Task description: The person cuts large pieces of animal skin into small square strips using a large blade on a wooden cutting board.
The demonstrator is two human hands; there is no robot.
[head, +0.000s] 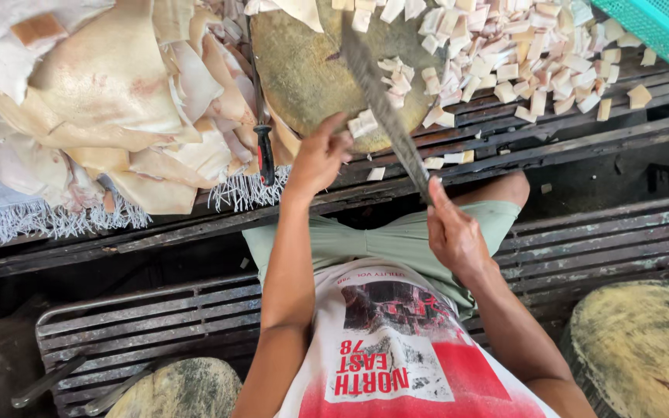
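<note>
Head view: right hand (454, 232) grips cleaver (381, 101); left hand (320, 159) (fingers loose) at block (303, 70) edge.

Daylight fell on a dark slatted wooden worktop (582, 139). Below it stood a grey metal grate bench (149, 325); right of that bench sat a round yellowish wooden chopping block (644, 340).

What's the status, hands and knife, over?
Right hand gripping long knife. Left hand at cut pieces on round chopping block. Spare knife lies beside block.
</note>
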